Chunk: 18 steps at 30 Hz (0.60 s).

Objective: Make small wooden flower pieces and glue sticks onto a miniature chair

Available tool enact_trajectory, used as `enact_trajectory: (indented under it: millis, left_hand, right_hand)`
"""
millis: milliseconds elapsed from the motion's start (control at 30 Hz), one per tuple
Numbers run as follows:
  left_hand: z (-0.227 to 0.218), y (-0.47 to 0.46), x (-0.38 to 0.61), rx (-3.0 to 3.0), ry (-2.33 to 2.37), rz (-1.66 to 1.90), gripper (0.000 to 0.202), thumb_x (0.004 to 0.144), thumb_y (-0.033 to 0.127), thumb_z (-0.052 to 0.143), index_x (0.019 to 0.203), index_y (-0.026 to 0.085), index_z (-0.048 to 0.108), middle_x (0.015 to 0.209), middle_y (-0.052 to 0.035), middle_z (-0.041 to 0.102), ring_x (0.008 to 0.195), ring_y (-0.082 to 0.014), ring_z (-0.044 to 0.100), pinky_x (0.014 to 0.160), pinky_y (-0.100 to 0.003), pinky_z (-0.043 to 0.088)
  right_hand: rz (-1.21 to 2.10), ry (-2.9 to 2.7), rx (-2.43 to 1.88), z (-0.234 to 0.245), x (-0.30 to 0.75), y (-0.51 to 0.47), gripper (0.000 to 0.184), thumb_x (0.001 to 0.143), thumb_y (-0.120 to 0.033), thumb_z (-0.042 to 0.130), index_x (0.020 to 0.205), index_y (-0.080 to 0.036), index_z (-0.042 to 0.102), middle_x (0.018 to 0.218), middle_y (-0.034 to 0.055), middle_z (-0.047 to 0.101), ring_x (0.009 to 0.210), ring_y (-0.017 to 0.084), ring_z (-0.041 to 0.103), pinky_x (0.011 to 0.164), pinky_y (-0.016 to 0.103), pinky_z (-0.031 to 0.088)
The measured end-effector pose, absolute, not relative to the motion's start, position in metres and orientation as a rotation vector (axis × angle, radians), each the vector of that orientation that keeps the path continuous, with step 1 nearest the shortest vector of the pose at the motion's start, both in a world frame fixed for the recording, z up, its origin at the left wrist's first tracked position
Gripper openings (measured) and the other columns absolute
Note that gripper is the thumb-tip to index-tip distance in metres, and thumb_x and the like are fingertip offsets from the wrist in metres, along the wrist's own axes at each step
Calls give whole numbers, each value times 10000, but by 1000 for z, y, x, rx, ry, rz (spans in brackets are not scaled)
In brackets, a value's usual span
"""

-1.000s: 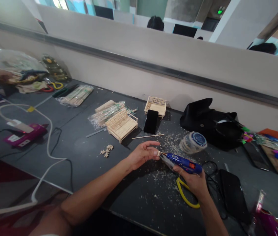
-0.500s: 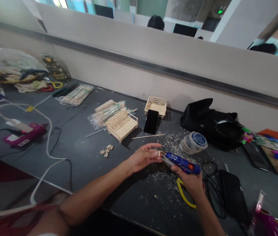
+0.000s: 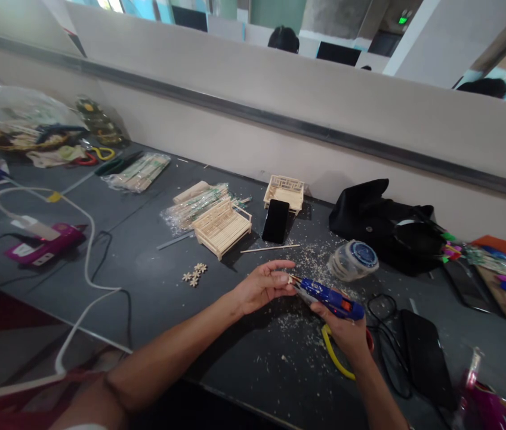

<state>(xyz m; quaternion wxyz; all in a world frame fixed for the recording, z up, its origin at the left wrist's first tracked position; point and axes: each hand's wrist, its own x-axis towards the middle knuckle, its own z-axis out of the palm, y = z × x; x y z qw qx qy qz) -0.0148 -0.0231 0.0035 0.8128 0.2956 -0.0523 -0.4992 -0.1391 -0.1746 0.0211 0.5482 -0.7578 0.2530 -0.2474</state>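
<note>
Pointing up and left, one blue glue gun (image 3: 331, 298) sits just below right of the frame's centre, grasped by the right hand (image 3: 345, 331). At its nozzle, the left hand (image 3: 264, 288) pinches one small pale piece (image 3: 289, 279); whether the two touch, I cannot tell. One yellow scissor handle (image 3: 337, 357) lies beneath the right hand. Beyond, near mid-frame on the table (image 3: 154, 286), stand two miniature wooden benches (image 3: 222, 230), with one phone (image 3: 275, 221) before the farther. Two stick packs (image 3: 136, 173) lie upper left, one lidded jar (image 3: 354, 260) right.
</note>
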Motion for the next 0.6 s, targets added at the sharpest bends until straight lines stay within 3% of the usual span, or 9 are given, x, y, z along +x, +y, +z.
enact_trajectory:
  millis: [600]
  left_hand:
    - [5, -22, -15, 592, -102, -1059, 484, 612, 155, 880, 1054, 139, 683, 726, -4, 712, 625, -103, 660, 769, -281, 557]
  right_hand:
    - [-597, 563, -1813, 20, -139, -175, 421, 491, -521, 846, 472, -239, 533, 479, -27, 566, 469, 154, 502, 456, 288, 486]
